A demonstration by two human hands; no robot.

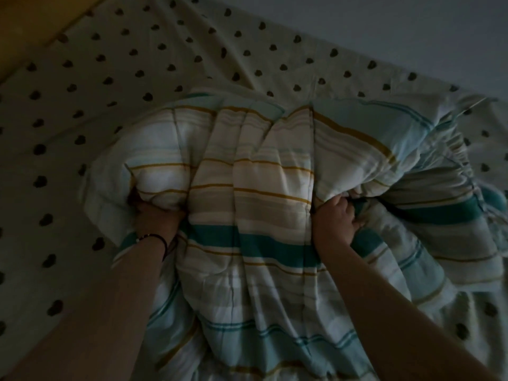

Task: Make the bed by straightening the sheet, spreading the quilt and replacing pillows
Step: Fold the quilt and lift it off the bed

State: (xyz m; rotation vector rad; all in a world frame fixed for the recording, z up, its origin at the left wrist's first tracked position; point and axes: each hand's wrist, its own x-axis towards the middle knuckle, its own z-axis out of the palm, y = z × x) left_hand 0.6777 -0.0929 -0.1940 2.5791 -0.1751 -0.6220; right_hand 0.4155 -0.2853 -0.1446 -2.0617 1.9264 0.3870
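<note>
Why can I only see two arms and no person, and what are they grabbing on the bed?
The picture comes from a small camera worn on the person's head. It looks forward and down, so you see only their arms reaching out, the way you see your own.

The left hand, with a dark bracelet on its wrist, and the right hand both grip a puffy striped quilt. The fingers of both hands are curled into the cloth. The quilt is white with teal and yellow stripes, and it is bunched up in a heap, not spread flat yet.

Under it lies a pale sheet dotted with little dark hearts, with some creases in it. The room is dim, so I cannot make out a pillow for sure.
</note>
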